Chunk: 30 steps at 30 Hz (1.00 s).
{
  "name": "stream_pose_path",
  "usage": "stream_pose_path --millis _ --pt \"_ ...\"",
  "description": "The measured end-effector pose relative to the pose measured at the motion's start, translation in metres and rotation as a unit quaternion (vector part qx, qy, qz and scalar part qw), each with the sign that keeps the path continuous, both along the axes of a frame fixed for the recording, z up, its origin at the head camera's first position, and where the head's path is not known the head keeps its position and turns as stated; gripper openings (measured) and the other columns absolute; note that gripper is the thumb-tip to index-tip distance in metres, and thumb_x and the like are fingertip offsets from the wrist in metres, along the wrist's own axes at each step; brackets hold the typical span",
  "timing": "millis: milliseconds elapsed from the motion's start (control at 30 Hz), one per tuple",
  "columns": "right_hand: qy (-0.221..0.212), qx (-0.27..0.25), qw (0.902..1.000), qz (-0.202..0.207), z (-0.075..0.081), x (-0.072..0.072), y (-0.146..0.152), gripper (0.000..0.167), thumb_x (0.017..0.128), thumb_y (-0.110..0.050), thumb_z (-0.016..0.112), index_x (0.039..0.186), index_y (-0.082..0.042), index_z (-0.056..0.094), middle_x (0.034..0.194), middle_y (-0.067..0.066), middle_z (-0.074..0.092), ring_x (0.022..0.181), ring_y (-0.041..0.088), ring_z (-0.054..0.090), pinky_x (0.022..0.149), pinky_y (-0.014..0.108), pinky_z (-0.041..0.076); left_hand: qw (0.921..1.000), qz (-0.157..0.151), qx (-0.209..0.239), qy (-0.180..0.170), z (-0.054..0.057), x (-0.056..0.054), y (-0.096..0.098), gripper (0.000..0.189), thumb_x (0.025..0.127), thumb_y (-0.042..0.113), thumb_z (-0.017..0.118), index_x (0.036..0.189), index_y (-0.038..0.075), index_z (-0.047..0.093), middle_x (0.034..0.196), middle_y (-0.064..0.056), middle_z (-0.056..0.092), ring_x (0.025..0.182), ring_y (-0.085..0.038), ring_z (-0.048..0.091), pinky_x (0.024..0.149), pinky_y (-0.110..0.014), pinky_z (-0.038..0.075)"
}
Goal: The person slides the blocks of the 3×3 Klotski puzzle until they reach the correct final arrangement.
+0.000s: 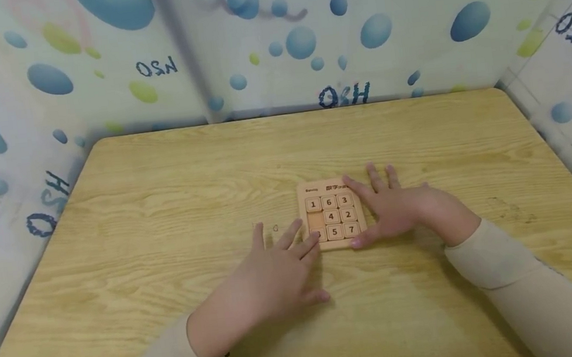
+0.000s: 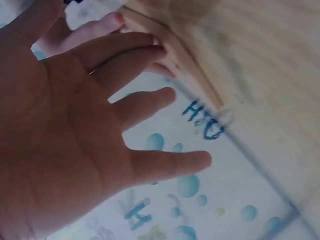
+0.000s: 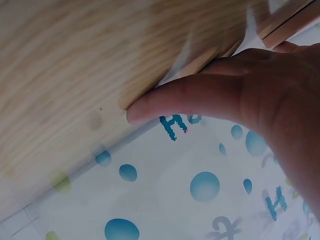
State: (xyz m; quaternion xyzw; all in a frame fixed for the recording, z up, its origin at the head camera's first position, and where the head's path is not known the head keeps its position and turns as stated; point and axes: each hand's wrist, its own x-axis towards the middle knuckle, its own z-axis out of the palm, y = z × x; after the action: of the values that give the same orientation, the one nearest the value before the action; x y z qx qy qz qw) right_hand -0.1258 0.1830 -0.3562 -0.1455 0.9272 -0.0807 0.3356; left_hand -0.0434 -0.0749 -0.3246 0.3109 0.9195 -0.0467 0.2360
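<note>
A wooden sliding number puzzle [image 1: 336,244] lies flat on the table. Its top row reads 1, 6, 3; the middle row has a gap at the left, then 4 and 2. The bottom row shows a partly covered tile, then 5 and 7. My left hand [image 1: 281,276] has its fingers spread, the index fingertip on that bottom-left tile. In the left wrist view, the palm and extended fingers of the left hand [image 2: 75,125] show. My right hand [image 1: 395,207] holds the board's right side between thumb and index finger, its other fingers spread beyond.
The wood-grain table [image 1: 163,216] carries the puzzle. Behind it and along both sides stands a pale wall covering [image 1: 275,79] with blue and green drops and mirrored lettering. Light sleeves cover both forearms.
</note>
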Motion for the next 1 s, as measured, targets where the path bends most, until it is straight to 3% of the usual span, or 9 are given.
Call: stream_pose_path --millis 100,200,367,500,567,733,833,1000 --pt "0.003 0.0 1.0 0.001 0.001 0.0 0.0 0.136 0.074 -0.095 0.063 0.17 -0.037 -0.013 0.174 0.025 -0.027 0.157 0.061 -0.02 0.096 0.102 0.004 0.9998 -0.005 0.008 0.02 0.005 -0.003 0.008 0.084 0.102 0.073 0.048 0.166 0.02 0.039 0.178 0.006 0.026 0.169 -0.027 0.007 0.126 -0.08 0.01" --pt "0.004 -0.002 1.0 0.002 0.001 0.0 0.001 0.134 0.076 -0.094 0.063 0.171 -0.036 -0.013 0.174 0.025 -0.028 0.157 0.062 -0.021 0.095 0.102 0.004 0.9988 -0.024 0.019 0.038 0.002 -0.016 0.018 0.083 0.103 0.073 0.045 0.167 0.021 0.037 0.179 0.006 0.024 0.17 -0.028 0.006 0.126 -0.08 0.01" --pt "-0.003 -0.011 0.9999 0.004 0.0 0.002 0.001 0.134 0.077 -0.092 0.064 0.17 -0.036 -0.014 0.173 0.025 -0.03 0.157 0.062 -0.023 0.095 0.102 0.003 0.9994 -0.031 0.003 0.017 -0.006 -0.031 0.022 0.082 0.103 0.073 0.045 0.167 0.024 0.037 0.179 0.011 0.022 0.17 -0.027 0.006 0.125 -0.082 0.01" --pt "-0.001 -0.008 1.0 0.002 0.0 0.002 0.001 0.134 0.077 -0.092 0.065 0.17 -0.036 -0.014 0.173 0.025 -0.029 0.157 0.061 -0.022 0.095 0.102 0.003 0.9997 -0.001 -0.026 0.007 -0.002 -0.034 0.018 0.08 0.102 0.073 0.048 0.165 0.025 0.042 0.176 0.013 0.027 0.169 -0.026 0.004 0.125 -0.082 0.007" --pt "0.001 -0.006 1.0 0.001 0.001 0.001 0.001 0.134 0.077 -0.092 0.065 0.17 -0.036 -0.014 0.173 0.025 -0.029 0.157 0.061 -0.022 0.095 0.102 0.003 0.9993 -0.001 -0.034 0.017 0.001 -0.035 0.02 0.075 0.102 0.072 0.049 0.162 0.025 0.048 0.175 0.011 0.033 0.169 -0.026 0.006 0.125 -0.082 0.008" --pt "-0.005 -0.014 0.9999 0.001 -0.001 0.001 0.004 0.135 0.077 -0.093 0.064 0.17 -0.037 -0.015 0.172 0.024 -0.031 0.156 0.061 -0.025 0.093 0.102 0.0 0.9969 -0.066 -0.012 0.041 -0.002 -0.038 0.039 0.076 0.104 0.072 0.046 0.165 0.027 0.043 0.177 0.01 0.03 0.169 -0.026 0.009 0.125 -0.082 0.012" --pt "-0.009 -0.019 0.9998 0.003 -0.002 0.001 0.004 0.134 0.077 -0.092 0.065 0.17 -0.037 -0.015 0.172 0.024 -0.032 0.155 0.062 -0.026 0.093 0.103 -0.001 0.9963 -0.082 0.001 0.026 -0.008 -0.039 0.048 0.079 0.104 0.072 0.044 0.169 0.029 0.032 0.179 0.013 0.021 0.17 -0.024 0.007 0.125 -0.082 0.011" --pt "-0.007 -0.011 0.9999 0.004 0.002 0.001 0.003 0.133 0.078 -0.091 0.065 0.17 -0.038 -0.015 0.172 0.024 -0.031 0.156 0.061 -0.024 0.094 0.102 0.001 0.9988 -0.049 -0.004 -0.004 -0.006 -0.039 0.043 0.078 0.105 0.07 0.045 0.169 0.03 0.03 0.178 0.015 0.018 0.169 -0.024 0.003 0.124 -0.083 0.009"
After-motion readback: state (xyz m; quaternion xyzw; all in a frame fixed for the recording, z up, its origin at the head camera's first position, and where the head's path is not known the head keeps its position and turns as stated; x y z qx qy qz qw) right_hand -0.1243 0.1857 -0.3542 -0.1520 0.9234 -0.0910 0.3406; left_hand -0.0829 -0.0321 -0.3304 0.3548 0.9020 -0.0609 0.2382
